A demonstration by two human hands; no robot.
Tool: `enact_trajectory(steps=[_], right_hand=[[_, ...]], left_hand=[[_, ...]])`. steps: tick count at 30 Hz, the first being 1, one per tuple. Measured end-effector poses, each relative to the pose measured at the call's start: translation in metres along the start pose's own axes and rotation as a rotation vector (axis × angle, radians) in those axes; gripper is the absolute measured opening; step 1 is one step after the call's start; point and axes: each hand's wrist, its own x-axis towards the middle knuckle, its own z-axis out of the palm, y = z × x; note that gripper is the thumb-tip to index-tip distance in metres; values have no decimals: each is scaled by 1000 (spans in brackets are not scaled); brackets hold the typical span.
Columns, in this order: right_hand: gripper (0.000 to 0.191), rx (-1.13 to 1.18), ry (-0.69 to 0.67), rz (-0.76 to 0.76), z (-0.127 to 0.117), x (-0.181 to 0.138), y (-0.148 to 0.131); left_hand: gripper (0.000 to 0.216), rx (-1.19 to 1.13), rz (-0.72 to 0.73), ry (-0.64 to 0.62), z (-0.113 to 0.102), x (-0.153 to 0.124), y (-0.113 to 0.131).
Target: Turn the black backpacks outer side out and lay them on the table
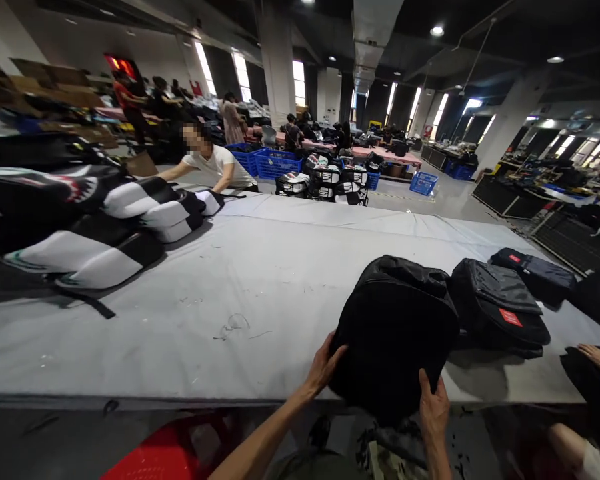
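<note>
Head view: both hands (325, 363) (434, 408) grip black backpack (393, 333) (top seemingly pointing away).

The black backpack (395, 333) I've got under my left hand (324, 365) and right hand (434, 408) looks like matt woven nylon, slightly crinkly, barely any sheen. The second backpack (500, 310) beside it is the same dull black cloth with a little glossy red patch (511, 317). The desk (260, 293) is covered in pale grey cloth sheeting, smooth-ish but scuffed and littered with loose threads. The black-and-white bags (105, 227) on the far left look slicker, kind of satiny. The blue crates (279, 164) are hard plastic.
</note>
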Motion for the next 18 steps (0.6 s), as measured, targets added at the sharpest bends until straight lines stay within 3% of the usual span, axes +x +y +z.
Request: enact_trajectory(steps=[3,5,7,10,14,18], right_hand=[[126,47,8,-110,-23,-6,-26],[108,157,-99,-316,-34,-8,-54],[91,212,-78,-419,-40,-5,-89],[85,18,-118,-516,-40,8,-146],[80,-271,-174,-779,-21,39,-212],[91,-444,-278,-867,20,69,-241]], left_hand=[[73,-70,65,-18,-5,8,11],[74,-57,111,8,-3,11,9],[69,-22,159,25,2,14,7],[59,15,187,40,10,17,9],[62,42,144,33,17,15,19],[64,22,112,68,20,5,25]])
